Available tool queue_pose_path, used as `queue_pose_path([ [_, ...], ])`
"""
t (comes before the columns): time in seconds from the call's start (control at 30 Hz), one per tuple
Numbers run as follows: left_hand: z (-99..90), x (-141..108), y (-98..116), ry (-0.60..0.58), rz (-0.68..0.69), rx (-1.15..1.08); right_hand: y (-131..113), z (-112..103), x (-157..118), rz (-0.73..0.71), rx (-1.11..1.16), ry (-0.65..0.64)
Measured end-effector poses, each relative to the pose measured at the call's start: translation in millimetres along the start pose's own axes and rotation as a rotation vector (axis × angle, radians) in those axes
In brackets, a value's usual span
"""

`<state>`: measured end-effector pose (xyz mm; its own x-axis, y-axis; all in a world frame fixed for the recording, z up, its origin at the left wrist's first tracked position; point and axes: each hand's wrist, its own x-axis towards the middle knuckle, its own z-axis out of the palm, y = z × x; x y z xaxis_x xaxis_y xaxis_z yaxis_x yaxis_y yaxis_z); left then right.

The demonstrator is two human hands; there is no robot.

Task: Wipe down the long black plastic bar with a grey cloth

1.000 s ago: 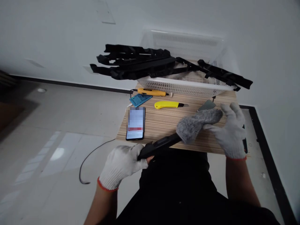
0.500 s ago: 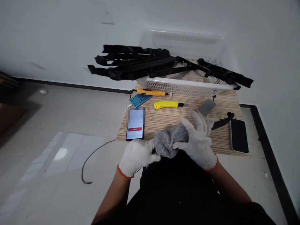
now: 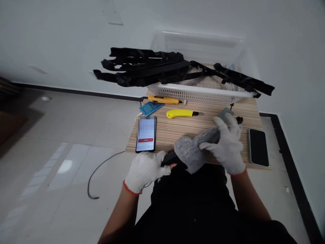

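Observation:
My left hand (image 3: 148, 169), in a white knit glove with an orange cuff, is closed on one end of a long black plastic strip (image 3: 170, 158) at the table's front edge. A bare fingertip shows at that glove. A grey cloth (image 3: 189, 150) is draped around the strip's middle. My gloved right hand (image 3: 227, 144) is closed on the cloth, its thumb on the near side and fingers on the far side. The strip's far tip (image 3: 239, 120) shows beyond the right fingers; the cloth and hand hide the stretch between.
On the striped wood table (image 3: 162, 127) lie a yellow utility knife (image 3: 180, 114), an orange-yellow pen-like tool (image 3: 164, 99), a blue card (image 3: 151, 108), a lit phone (image 3: 146, 134), a dark-screened phone (image 3: 258, 147) and a grey flat piece (image 3: 225, 113). Black strips (image 3: 149, 69) lie across a white basket (image 3: 203, 88).
My right hand and the cloth have moved right along the black strip, uncovering more of it beside my left hand. My left hand has shifted slightly left, still gripping the end.

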<state>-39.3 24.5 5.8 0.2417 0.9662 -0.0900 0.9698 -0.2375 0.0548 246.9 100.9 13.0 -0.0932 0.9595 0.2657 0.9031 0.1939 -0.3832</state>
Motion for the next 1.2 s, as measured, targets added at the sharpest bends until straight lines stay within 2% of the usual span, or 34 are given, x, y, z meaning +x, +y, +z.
queue_pose_path([
  [0.07, 0.1, 6, 5, -0.051, 0.017, 0.017, -21, 12, -12, -0.123, -0.011, -0.022],
  [0.13, 0.1, 11, 9, -0.088, 0.044, 0.033, -35, 20, -22, -0.185, -0.037, -0.052],
  [0.2, -0.2, 13, 9, -0.086, 0.063, 0.045, -38, 22, -25, -0.205, -0.058, -0.046],
  [0.27, -1.0, 12, 7, -0.055, 0.071, 0.040, -30, 16, -21, -0.193, -0.071, -0.008],
  [0.33, -2.1, 9, 2, -0.002, 0.055, 0.033, -13, 6, -12, -0.121, -0.079, 0.030],
  [0.5, -2.3, -4, -11, 0.090, 0.015, -0.001, 39, -20, 12, 0.205, -0.098, 0.128],
  [0.57, -1.4, -7, -12, 0.091, 0.015, -0.027, 52, -24, 16, 0.308, -0.093, 0.168],
  [0.63, -1.1, -7, -10, 0.077, 0.005, -0.039, 55, -22, 18, 0.341, -0.077, 0.195],
  [0.77, -3.2, -2, -2, 0.010, -0.016, 0.003, 37, -8, 13, 0.254, -0.032, 0.104],
  [0.83, -4.5, 3, 1, -0.018, -0.032, 0.045, 20, 2, 6, 0.155, -0.011, 0.061],
  [0.9, -4.8, 8, 5, -0.045, -0.038, 0.074, 0, 13, -4, 0.021, -0.024, 0.075],
  [0.97, -3.6, 12, 7, -0.076, -0.008, 0.082, -20, 22, -17, -0.096, -0.058, 0.063],
  [1.03, -1.5, 16, 9, -0.095, 0.041, 0.078, -36, 30, -28, -0.150, -0.086, -0.006],
  [1.1, 0.3, 18, 9, -0.096, 0.074, 0.074, -42, 33, -33, -0.156, -0.084, -0.061],
  [1.2, 0.0, 15, 3, -0.101, 0.060, 0.069, -30, 28, -27, -0.108, -0.058, -0.033],
])
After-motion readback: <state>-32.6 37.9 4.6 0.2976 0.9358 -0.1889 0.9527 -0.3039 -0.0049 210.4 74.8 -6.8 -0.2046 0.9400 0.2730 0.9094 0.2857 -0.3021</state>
